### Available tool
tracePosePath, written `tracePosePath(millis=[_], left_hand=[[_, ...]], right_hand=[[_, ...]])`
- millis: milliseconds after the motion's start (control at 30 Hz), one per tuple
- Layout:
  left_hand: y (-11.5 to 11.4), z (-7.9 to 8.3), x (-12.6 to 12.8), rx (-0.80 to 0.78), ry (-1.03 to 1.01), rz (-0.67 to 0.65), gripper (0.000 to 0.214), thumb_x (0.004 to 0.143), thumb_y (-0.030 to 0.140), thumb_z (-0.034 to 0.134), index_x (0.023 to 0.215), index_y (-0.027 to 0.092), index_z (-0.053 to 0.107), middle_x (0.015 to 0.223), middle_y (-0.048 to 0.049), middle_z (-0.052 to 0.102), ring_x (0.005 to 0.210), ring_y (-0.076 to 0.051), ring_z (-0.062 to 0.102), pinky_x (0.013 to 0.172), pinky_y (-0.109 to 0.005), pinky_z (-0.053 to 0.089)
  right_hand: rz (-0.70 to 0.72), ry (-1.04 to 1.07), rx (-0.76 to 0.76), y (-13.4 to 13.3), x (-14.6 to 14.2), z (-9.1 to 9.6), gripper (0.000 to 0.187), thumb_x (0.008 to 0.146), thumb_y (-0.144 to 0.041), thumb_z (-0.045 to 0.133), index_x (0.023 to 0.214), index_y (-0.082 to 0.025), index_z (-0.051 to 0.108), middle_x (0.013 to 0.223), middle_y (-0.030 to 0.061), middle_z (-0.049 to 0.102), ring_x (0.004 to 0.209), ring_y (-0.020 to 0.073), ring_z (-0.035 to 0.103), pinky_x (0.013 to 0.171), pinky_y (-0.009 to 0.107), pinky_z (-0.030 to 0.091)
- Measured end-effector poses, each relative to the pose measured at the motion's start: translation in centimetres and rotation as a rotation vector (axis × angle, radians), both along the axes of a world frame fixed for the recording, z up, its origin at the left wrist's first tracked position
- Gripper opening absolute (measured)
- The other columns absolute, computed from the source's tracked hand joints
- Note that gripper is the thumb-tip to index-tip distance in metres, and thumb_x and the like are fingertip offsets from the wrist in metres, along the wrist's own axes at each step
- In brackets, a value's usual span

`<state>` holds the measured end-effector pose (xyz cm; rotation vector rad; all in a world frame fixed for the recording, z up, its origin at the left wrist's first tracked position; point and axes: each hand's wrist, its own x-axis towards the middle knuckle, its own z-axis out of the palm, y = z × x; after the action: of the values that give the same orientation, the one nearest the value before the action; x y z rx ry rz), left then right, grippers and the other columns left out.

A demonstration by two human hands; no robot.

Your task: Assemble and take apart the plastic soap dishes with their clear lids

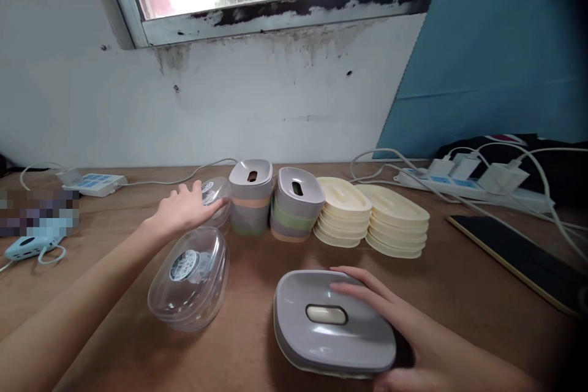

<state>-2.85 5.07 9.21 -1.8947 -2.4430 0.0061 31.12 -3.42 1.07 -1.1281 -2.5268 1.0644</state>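
Note:
My right hand lies flat on the right side of a grey lid with a cream oval plug, which sits on a box at the near middle of the wooden table. My left hand reaches out to a clear plastic container standing further back, its fingers touching that container's side. A stack of clear plastic containers with a round label rests just under my left forearm. Behind stand two stacks of grey-topped boxes and two piles of cream lids.
A white power strip with a cable lies at the back left, and a light blue device sits at the left edge. Another power strip with several chargers is at the back right. A dark flat tablet lies at the right.

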Motion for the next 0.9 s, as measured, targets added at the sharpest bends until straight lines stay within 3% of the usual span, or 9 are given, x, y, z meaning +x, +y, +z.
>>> tracePosePath(millis=[100,200,367,467,633,767,900], left_hand=[[-0.1,0.2,-0.3,-0.008,-0.029,-0.03,0.075,0.083,0.065,0.014,0.133,0.015,0.037,0.125,-0.0238,0.048,0.114,-0.04,0.047,0.085,-0.05,0.041],[0.0,-0.2,-0.6,-0.022,-0.051,-0.05,0.069,0.084,0.063,0.019,0.132,0.019,0.041,0.122,-0.0213,0.051,0.113,-0.04,0.048,0.085,-0.049,0.041],[0.5,-1.0,-1.4,0.001,-0.09,-0.029,0.076,0.08,0.07,0.022,0.141,0.025,0.024,0.127,-0.0231,0.045,0.116,-0.043,0.046,0.083,-0.049,0.042],[0.6,-1.1,-1.5,0.036,-0.112,-0.031,0.076,0.081,0.067,0.026,0.142,0.024,0.02,0.127,-0.0223,0.045,0.111,-0.038,0.052,0.083,-0.044,0.044],[0.1,-1.3,-0.6,0.114,-0.071,-0.049,0.081,0.073,0.067,0.042,0.138,0.021,0.029,0.131,-0.0219,0.036,0.12,-0.042,0.039,0.087,-0.048,0.041],[-0.2,-1.7,-0.4,0.094,-0.06,-0.087,0.087,0.067,0.068,0.051,0.137,0.02,0.03,0.131,-0.0225,0.035,0.119,-0.044,0.039,0.087,-0.05,0.041],[-1.6,-0.6,-0.1,0.173,-0.028,-0.095,0.09,0.07,0.065,0.052,0.139,0.013,0.026,0.134,-0.0251,0.032,0.121,-0.045,0.035,0.09,-0.054,0.038]], right_hand=[[0.007,-0.055,0.045,-0.1,-0.5,0.6,0.056,0.072,-0.037,0.065,0.126,-0.031,0.048,0.148,0.0068,0.015,0.134,0.0336,0.024,0.105,0.048,0.028],[0.005,-0.047,0.07,-0.2,-0.7,0.9,0.055,0.071,-0.03,0.063,0.124,-0.031,0.049,0.147,0.0075,0.017,0.133,0.0325,0.027,0.104,0.046,0.03],[-0.027,-0.004,0.078,-0.6,-0.9,0.6,0.054,0.069,-0.029,0.065,0.121,-0.028,0.053,0.145,0.0097,0.021,0.13,0.0327,0.032,0.102,0.044,0.033],[-0.078,0.042,0.089,-0.8,-1.0,0.3,0.054,0.065,-0.027,0.067,0.118,-0.028,0.055,0.144,0.0095,0.024,0.128,0.0317,0.035,0.101,0.044,0.033],[-0.091,0.048,0.078,-0.8,-1.1,0.2,0.053,0.066,-0.029,0.067,0.117,-0.029,0.055,0.144,0.0088,0.023,0.127,0.0305,0.035,0.101,0.044,0.033],[-0.075,0.044,0.1,-0.9,-1.1,0.3,0.054,0.066,-0.029,0.067,0.118,-0.027,0.054,0.143,0.0098,0.024,0.126,0.0298,0.036,0.1,0.043,0.034],[-0.048,0.043,0.175,-0.8,-0.9,0.2,0.055,0.066,-0.027,0.067,0.12,-0.026,0.055,0.142,0.0108,0.025,0.124,0.0313,0.039,0.098,0.043,0.037]])
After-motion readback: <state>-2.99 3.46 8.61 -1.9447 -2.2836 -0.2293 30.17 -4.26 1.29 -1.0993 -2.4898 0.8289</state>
